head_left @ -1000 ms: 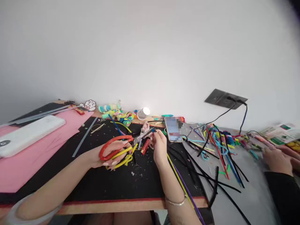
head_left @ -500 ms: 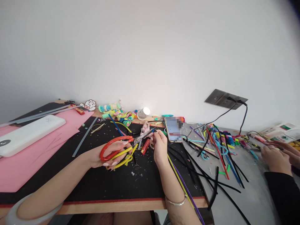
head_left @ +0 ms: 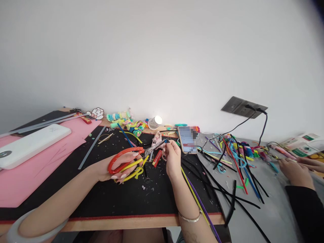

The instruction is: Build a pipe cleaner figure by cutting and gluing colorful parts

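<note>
My left hand is closed around the red handles of a pair of scissors. A bent yellow pipe cleaner also lies in its fingers. The scissor blades point right, towards my right hand. That hand is closed in a pinch by the blade tips; a small dark bit shows at its fingertips, too small to name. Just left of my right hand, a red lighter-like stick lies on the black mat. A pinkish crumpled object sits behind the blades.
A phone leans behind my right hand, near a paper cup. Loose pipe cleaners spread over the grey table at right. A white device rests on pink sheet. A co-worker's hands work at far right.
My hands and the scissors stay almost in place. At far right, the co-worker's hands have shifted slightly left.
</note>
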`<action>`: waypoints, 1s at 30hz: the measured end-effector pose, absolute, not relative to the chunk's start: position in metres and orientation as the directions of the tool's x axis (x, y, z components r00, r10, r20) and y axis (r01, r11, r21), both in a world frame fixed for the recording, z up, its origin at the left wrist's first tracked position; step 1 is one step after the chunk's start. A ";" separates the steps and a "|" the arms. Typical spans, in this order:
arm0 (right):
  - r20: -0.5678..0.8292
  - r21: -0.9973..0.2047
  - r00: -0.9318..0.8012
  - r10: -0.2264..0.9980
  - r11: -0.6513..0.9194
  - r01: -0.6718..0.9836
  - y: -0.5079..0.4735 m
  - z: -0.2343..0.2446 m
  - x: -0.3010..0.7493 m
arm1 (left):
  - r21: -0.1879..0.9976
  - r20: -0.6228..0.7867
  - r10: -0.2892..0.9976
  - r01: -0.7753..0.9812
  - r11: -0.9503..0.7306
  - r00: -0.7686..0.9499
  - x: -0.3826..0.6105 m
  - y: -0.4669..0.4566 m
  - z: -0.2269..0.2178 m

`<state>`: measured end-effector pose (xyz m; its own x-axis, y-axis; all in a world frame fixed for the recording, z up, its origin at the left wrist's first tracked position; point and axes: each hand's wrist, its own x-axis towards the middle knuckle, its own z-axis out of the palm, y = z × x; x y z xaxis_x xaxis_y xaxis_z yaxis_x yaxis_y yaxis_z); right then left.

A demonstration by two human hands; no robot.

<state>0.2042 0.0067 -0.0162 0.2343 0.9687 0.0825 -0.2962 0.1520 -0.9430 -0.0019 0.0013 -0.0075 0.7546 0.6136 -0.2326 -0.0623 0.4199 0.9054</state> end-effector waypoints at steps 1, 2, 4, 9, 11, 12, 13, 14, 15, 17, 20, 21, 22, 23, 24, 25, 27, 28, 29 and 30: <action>0.086 -0.943 0.232 0.969 0.154 -0.296 0.007 -0.016 0.204 | 0.906 -0.231 0.612 -0.062 0.419 0.756 -0.002 0.001 -0.007; 0.090 -0.943 0.232 0.968 0.159 -0.294 0.007 -0.017 0.204 | 0.907 -0.228 0.612 -0.063 0.416 0.757 -0.002 0.001 -0.007; 0.096 -0.943 0.232 0.968 0.163 -0.289 0.007 -0.017 0.204 | 0.910 -0.226 0.610 -0.060 0.411 0.759 -0.001 0.001 -0.006; 0.100 -0.941 0.232 0.967 0.168 -0.293 0.007 -0.018 0.205 | 0.910 -0.246 0.622 -0.044 0.412 0.743 0.000 0.000 -0.003; 0.104 -0.942 0.233 0.967 0.170 -0.288 0.007 -0.018 0.205 | 0.910 -0.252 0.625 -0.039 0.412 0.739 0.000 0.000 -0.003; 0.106 -0.943 0.234 0.966 0.172 -0.286 0.007 -0.018 0.205 | 0.911 -0.254 0.624 -0.033 0.411 0.739 -0.001 -0.001 -0.003; 0.109 -0.943 0.237 0.965 0.176 -0.282 0.007 -0.017 0.205 | 0.913 -0.258 0.623 -0.026 0.408 0.739 -0.001 -0.001 -0.003; 0.114 -0.943 0.242 0.964 0.182 -0.278 0.007 -0.017 0.205 | 0.915 -0.259 0.622 -0.018 0.402 0.739 -0.002 -0.001 -0.003; 0.119 -0.943 0.244 0.962 0.187 -0.276 0.006 -0.017 0.205 | 0.918 -0.262 0.618 -0.007 0.397 0.741 -0.002 -0.001 -0.003; 0.120 -0.943 0.247 0.961 0.189 -0.273 0.006 -0.015 0.205 | 0.920 -0.271 0.615 0.011 0.392 0.741 -0.002 -0.001 -0.003; 0.118 -0.947 0.242 0.963 0.182 -0.265 0.005 -0.014 0.204 | 0.919 -0.277 0.628 0.008 0.395 0.727 -0.001 -0.001 -0.002; 0.119 -0.948 0.242 0.963 0.183 -0.261 0.005 -0.013 0.204 | 0.919 -0.272 0.635 -0.002 0.395 0.723 0.000 -0.001 -0.001; 0.121 -0.948 0.243 0.962 0.185 -0.259 0.005 -0.013 0.204 | 0.919 -0.264 0.640 -0.014 0.395 0.721 0.000 -0.001 -0.001; 0.123 -0.947 0.242 0.962 0.187 -0.260 0.005 -0.013 0.204 | 0.917 -0.259 0.640 -0.023 0.397 0.723 0.000 -0.001 -0.001; 0.124 -0.946 0.239 0.963 0.187 -0.265 0.005 -0.013 0.204 | 0.915 -0.253 0.637 -0.034 0.402 0.728 0.000 -0.001 -0.001; 0.122 -0.944 0.236 0.964 0.186 -0.272 0.005 -0.013 0.205 | 0.912 -0.247 0.636 -0.047 0.408 0.731 0.000 -0.001 -0.002; 0.117 -0.941 0.229 0.966 0.181 -0.286 0.005 -0.014 0.205 | 0.905 -0.238 0.632 -0.068 0.420 0.737 -0.001 -0.001 -0.004; 0.116 -0.940 0.227 0.967 0.181 -0.288 0.005 -0.014 0.205 | 0.903 -0.233 0.630 -0.075 0.422 0.741 -0.002 0.000 -0.006; 0.116 -0.941 0.227 0.967 0.180 -0.287 0.005 -0.014 0.205 | 0.903 -0.231 0.626 -0.075 0.422 0.745 -0.002 0.000 -0.007; 0.117 -0.941 0.226 0.967 0.181 -0.285 0.005 -0.014 0.205 | 0.905 -0.229 0.621 -0.071 0.419 0.749 -0.003 0.000 -0.009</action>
